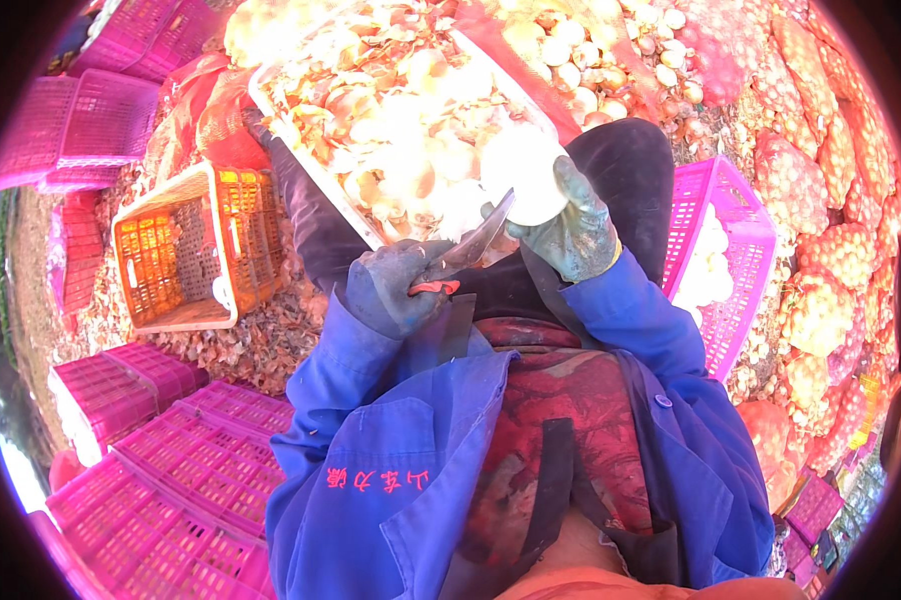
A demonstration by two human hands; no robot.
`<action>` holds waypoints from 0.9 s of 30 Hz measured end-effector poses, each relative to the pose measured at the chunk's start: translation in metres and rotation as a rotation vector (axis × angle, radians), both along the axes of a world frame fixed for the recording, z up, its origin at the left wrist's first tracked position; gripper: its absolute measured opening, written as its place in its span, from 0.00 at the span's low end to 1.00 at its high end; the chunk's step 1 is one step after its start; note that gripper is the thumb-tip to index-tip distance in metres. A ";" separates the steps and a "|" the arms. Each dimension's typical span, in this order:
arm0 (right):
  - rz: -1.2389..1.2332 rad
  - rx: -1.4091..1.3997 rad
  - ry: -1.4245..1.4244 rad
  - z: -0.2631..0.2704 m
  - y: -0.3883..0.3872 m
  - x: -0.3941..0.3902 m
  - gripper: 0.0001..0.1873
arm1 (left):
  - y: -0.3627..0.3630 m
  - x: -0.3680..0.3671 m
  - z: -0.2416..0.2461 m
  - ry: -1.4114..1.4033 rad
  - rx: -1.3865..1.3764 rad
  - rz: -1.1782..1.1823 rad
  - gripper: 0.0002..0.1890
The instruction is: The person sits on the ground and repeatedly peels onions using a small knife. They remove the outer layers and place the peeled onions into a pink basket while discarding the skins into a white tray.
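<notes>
Both my hands wear dirty grey-green gloves. My left hand [402, 289] is closed around a metal-bladed cutting tool [479, 241] with a red part at its handle; whether it is a knife or shears I cannot tell. Its tip points up and right, close to the lower left of a large, pale, round onion [522, 176], washed out by glare. My right hand [578, 225] grips that onion from the right and below. Just beyond both hands, a white-rimmed tub [312, 174] lies across my lap, filled with onions and loose brown skins [360, 94].
An orange crate [222, 247] lies to the left, with stacked magenta crates [195, 450] nearer. A magenta crate [750, 247] at my right holds white onions [709, 262]. Filled red mesh sacks [825, 255] line the far right; loose onions [570, 56] lie beyond the tub.
</notes>
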State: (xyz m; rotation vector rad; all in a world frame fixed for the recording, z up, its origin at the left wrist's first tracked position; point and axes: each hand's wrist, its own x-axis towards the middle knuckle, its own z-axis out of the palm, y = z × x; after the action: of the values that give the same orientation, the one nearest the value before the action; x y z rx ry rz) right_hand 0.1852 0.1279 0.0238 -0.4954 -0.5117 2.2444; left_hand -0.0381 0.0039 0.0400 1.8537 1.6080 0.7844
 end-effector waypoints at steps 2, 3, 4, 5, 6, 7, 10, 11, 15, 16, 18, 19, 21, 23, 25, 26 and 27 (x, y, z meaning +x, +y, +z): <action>-0.017 -0.008 -0.043 0.007 -0.004 -0.002 0.35 | -0.002 -0.004 0.000 0.085 -0.018 0.001 0.22; 0.010 0.023 -0.046 0.004 -0.003 0.000 0.35 | -0.003 -0.005 -0.005 0.098 -0.018 0.013 0.22; 0.036 0.053 -0.048 -0.001 -0.001 0.005 0.35 | -0.003 -0.007 -0.008 0.112 -0.017 0.025 0.22; 0.062 0.083 -0.050 -0.004 0.000 0.007 0.35 | -0.002 -0.007 -0.010 0.075 -0.002 0.043 0.19; 0.040 0.112 -0.088 -0.002 -0.001 0.006 0.35 | -0.001 -0.004 -0.013 0.036 0.012 0.063 0.17; 0.017 0.141 -0.125 0.003 -0.003 0.003 0.34 | 0.001 -0.002 -0.016 -0.004 0.025 0.084 0.14; 0.034 0.185 -0.171 0.002 -0.003 0.006 0.31 | 0.002 0.003 -0.023 -0.091 0.102 0.087 0.12; 0.053 0.192 -0.176 0.001 -0.003 0.007 0.30 | 0.002 0.004 -0.023 -0.083 0.056 0.098 0.12; 0.087 0.138 -0.221 -0.003 -0.008 0.005 0.30 | 0.003 0.005 -0.029 -0.141 -0.102 0.104 0.09; 0.086 0.153 -0.218 -0.004 -0.008 0.003 0.31 | 0.003 0.002 -0.034 -0.174 -0.135 0.100 0.07; 0.112 0.179 -0.228 -0.003 -0.008 0.003 0.32 | 0.000 -0.002 -0.043 -0.316 -0.201 0.023 0.09; 0.140 0.190 -0.241 -0.001 -0.008 0.004 0.33 | -0.001 -0.004 -0.046 -0.385 -0.234 -0.016 0.11; 0.174 0.187 -0.249 -0.001 -0.009 0.005 0.34 | 0.001 -0.001 -0.049 -0.564 -0.351 -0.021 0.13; 0.187 0.159 -0.239 -0.004 -0.007 0.005 0.34 | 0.002 0.006 -0.047 -0.750 -0.479 0.011 0.13; 0.202 0.154 -0.237 -0.004 -0.004 0.007 0.35 | 0.004 0.014 -0.042 -0.946 -0.616 0.072 0.11; 0.209 0.151 -0.236 -0.003 -0.004 0.008 0.36 | 0.004 0.013 -0.043 -1.020 -0.607 0.079 0.12; 0.202 0.193 -0.246 -0.001 -0.005 0.007 0.40 | 0.005 0.012 -0.043 -1.091 -0.599 0.087 0.13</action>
State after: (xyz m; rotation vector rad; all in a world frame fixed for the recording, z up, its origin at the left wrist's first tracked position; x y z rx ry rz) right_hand 0.1925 0.1229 0.0223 -0.6474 -0.9318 2.3050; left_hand -0.0260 0.0087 -0.0029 0.6837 1.0059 0.9605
